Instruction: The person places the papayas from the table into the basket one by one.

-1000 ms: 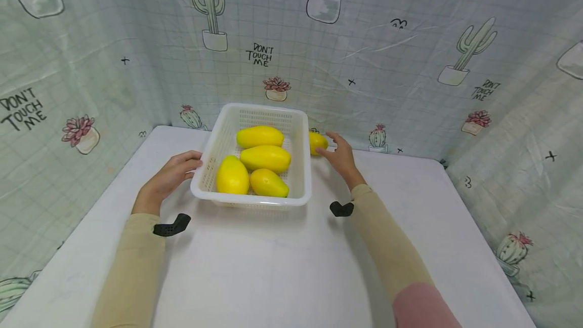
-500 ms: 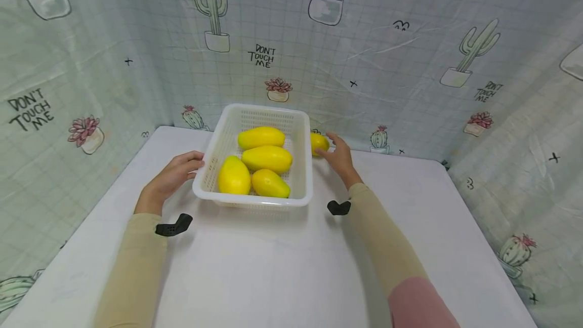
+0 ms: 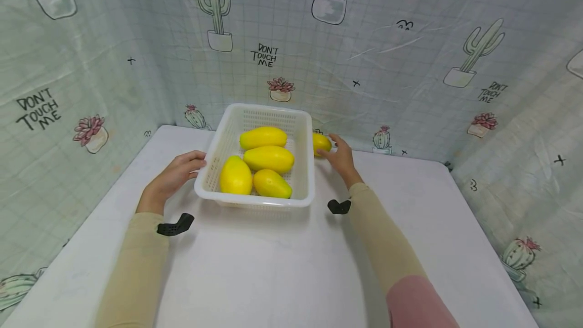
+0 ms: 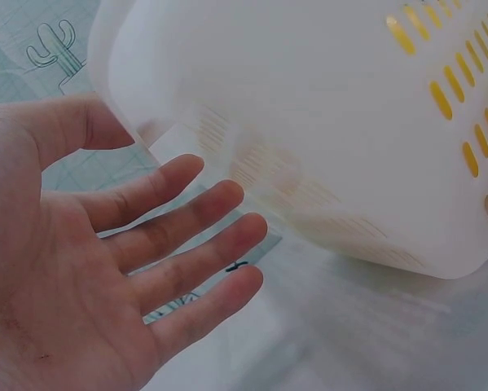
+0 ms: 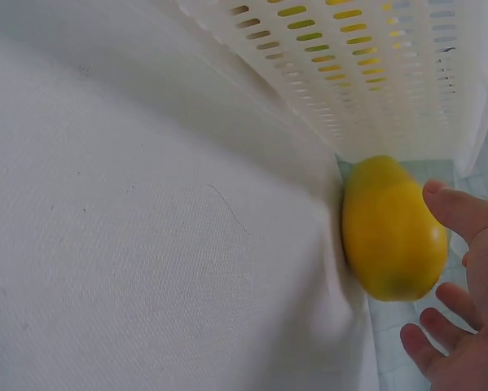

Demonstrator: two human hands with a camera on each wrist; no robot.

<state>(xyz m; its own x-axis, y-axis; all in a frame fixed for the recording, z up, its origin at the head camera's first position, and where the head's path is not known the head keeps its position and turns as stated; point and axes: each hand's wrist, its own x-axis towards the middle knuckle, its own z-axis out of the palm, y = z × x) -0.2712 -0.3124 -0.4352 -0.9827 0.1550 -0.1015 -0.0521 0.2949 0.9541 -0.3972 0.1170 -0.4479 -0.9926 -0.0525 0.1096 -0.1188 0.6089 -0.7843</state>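
Note:
A white plastic basket [image 3: 256, 200] stands on the white table and holds several yellow oval fruits [image 3: 268, 159], some greenish at one end. My left hand [image 3: 175, 173] is at the basket's left rim. In the left wrist view, its fingers [image 4: 203, 269] are spread and nearly straight below the rim, while the thumb tip passes behind the basket's edge. Another yellow fruit [image 5: 394, 232] lies outside, against the basket's right side. My right hand [image 3: 340, 158] is just right of it, with thumb and fingers [image 5: 427, 350] spread loosely around its near side, not closed on it.
A cactus-printed cloth [image 3: 300, 54] hangs behind the table [image 3: 273, 267] and along both sides. The basket and the outside fruit are near the table's back edge. A black wrist device [image 3: 176, 224] sits at my left cuff, another [image 3: 339, 207] at my right.
The whole head view shifts slightly, the scene drifting a little to the right. Both hands, the basket and the fruits keep their places relative to each other.

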